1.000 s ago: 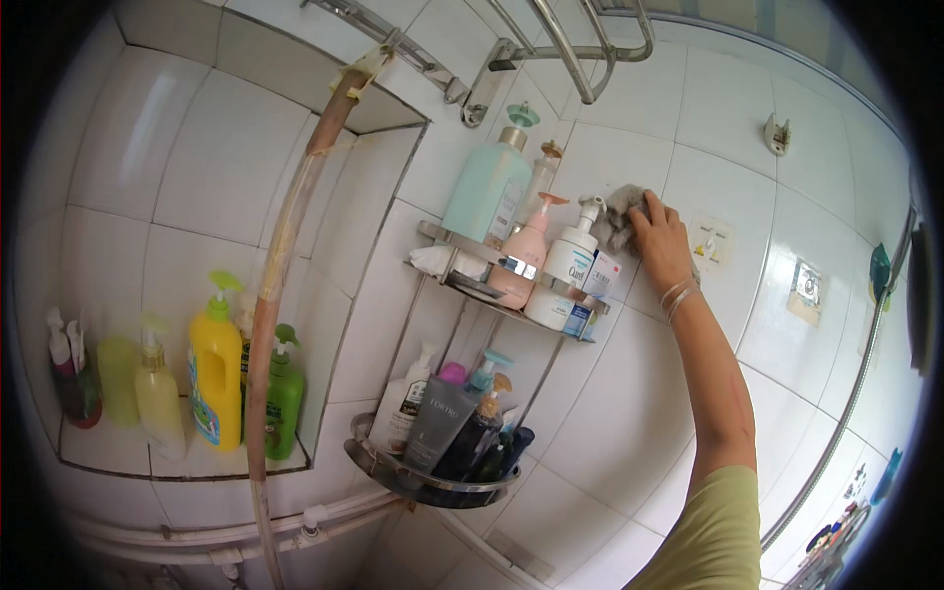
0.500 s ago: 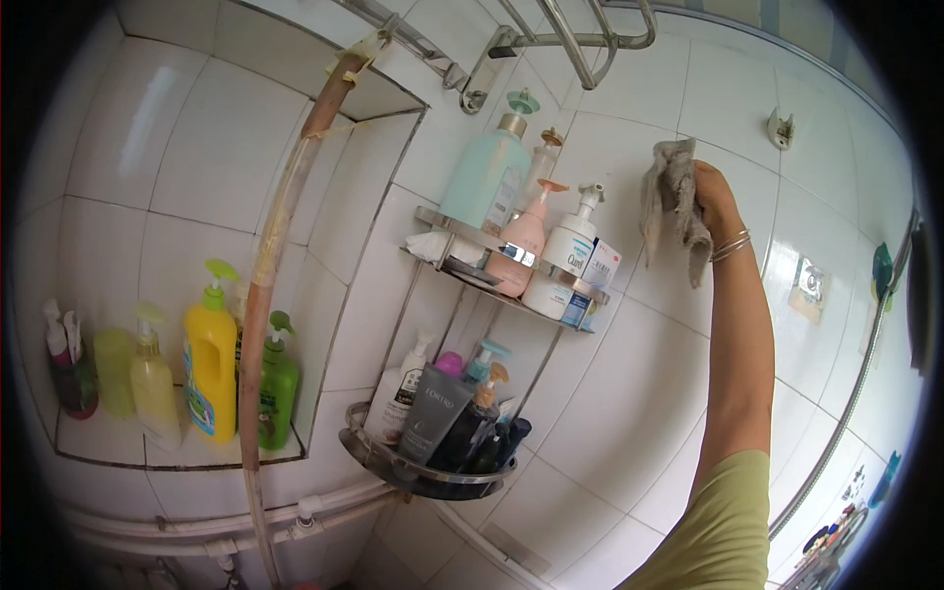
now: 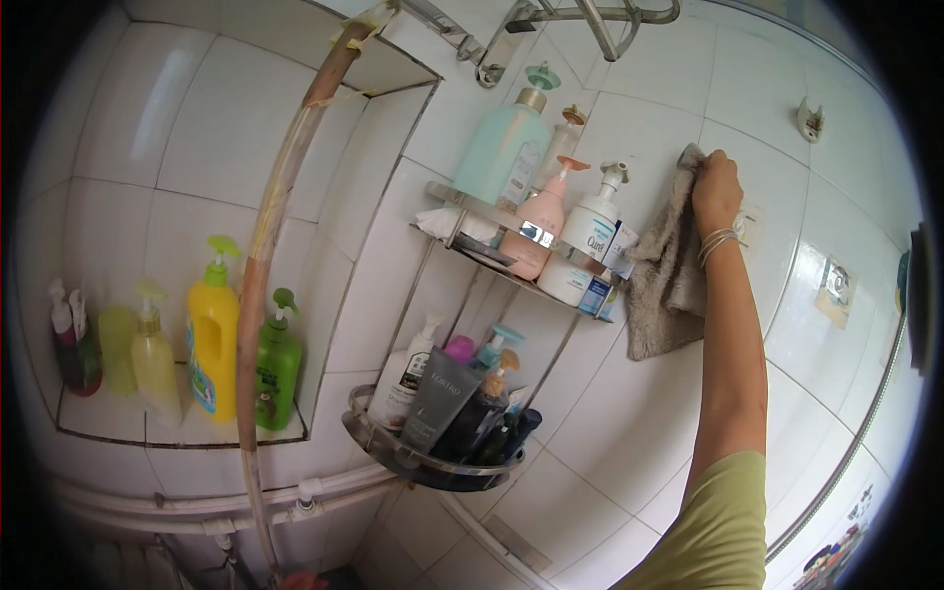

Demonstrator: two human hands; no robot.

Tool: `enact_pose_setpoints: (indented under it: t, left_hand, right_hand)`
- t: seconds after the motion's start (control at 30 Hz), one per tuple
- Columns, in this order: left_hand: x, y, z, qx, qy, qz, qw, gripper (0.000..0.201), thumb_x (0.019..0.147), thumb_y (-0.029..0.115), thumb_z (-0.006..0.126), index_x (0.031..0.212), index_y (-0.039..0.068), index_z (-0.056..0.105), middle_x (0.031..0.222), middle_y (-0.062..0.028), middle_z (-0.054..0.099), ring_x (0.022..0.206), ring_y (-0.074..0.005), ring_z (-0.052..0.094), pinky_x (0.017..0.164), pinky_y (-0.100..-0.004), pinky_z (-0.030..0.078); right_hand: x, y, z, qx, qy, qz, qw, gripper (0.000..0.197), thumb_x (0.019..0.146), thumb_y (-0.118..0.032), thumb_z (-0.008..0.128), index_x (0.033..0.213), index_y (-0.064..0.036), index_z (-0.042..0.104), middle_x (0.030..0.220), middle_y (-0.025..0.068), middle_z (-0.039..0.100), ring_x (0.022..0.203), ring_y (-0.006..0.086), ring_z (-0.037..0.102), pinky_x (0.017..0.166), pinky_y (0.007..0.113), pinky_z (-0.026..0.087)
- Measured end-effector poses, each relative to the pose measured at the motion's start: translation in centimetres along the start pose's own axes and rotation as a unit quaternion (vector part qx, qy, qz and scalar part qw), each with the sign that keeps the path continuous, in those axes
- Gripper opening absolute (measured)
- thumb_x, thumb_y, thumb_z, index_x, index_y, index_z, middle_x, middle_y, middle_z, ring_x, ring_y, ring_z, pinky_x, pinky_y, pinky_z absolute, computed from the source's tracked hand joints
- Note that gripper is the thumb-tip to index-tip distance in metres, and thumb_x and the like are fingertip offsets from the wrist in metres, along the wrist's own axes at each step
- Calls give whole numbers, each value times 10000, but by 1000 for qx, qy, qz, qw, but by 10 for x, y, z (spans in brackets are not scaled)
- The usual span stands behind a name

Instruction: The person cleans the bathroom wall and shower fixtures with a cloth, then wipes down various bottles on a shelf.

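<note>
High on the tiled wall [image 3: 629, 442], my right hand [image 3: 719, 192] is closed on the top of a grey-brown cloth [image 3: 664, 285]. The cloth hangs open below my fist, lying along the tiles, and its left edge comes up beside the small boxes on the upper shelf. My fingertips are partly hidden behind the hand. Bracelets circle my wrist, and a green sleeve [image 3: 703, 531] covers the upper arm. Nearest to the cloth stand a white pump bottle [image 3: 590, 231] and a pink pump bottle [image 3: 539, 221]. My left hand is out of view.
A two-tier metal corner shelf [image 3: 433, 462] carries bottles and tubes. Left of it, a wall niche [image 3: 236, 444] holds several pump bottles, one yellow [image 3: 211, 344]. A taped pole [image 3: 280, 197] crosses in front. A metal rack [image 3: 600, 29] juts out above; a shower hose [image 3: 836, 462] hangs right.
The cloth, bunched up before, now hangs spread out and longer, lower on the wall and nearer the shelf. My right hand has turned, its knuckles now upward. The view has shifted slightly.
</note>
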State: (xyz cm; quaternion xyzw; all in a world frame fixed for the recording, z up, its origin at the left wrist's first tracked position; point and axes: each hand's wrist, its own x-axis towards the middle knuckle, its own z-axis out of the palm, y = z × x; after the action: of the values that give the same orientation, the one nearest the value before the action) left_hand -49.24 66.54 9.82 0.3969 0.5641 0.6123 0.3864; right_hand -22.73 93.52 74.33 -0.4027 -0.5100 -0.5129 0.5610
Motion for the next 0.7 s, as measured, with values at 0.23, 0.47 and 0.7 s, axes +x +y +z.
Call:
enact_pose_setpoints:
  t: [0.23, 0.47, 0.7]
  left_hand:
    - [10, -31, -4, 39, -44, 46, 997, 260, 878, 255, 362, 746, 72, 489, 633, -14, 437, 543, -99, 367, 508, -259, 330]
    - [13, -17, -12, -100, -5, -117, 988, 261, 879, 274, 387, 817, 75, 544, 679, -13, 488, 580, -117, 415, 565, -279, 383]
    - [32, -48, -15, -259, 68, -214, 939, 206, 866, 241, 433, 835, 72, 546, 722, -27, 496, 650, -131, 444, 614, -286, 382]
  right_hand:
    - [-80, 2, -3, 40, -86, -252, 963, 328, 736, -120, 538, 1031, 5, 470, 1217, 215, 354, 1153, 344, 311, 943, 384, 294]
    - [-41, 12, 10, -82, -132, -352, 923, 330, 731, -97, 505, 1050, -11, 489, 1242, 154, 377, 1183, 287, 307, 967, 370, 263]
    - [69, 11, 19, -55, 154, -113, 980, 244, 686, -89, 584, 914, -49, 506, 1043, 155, 477, 973, 315, 462, 778, 380, 419]
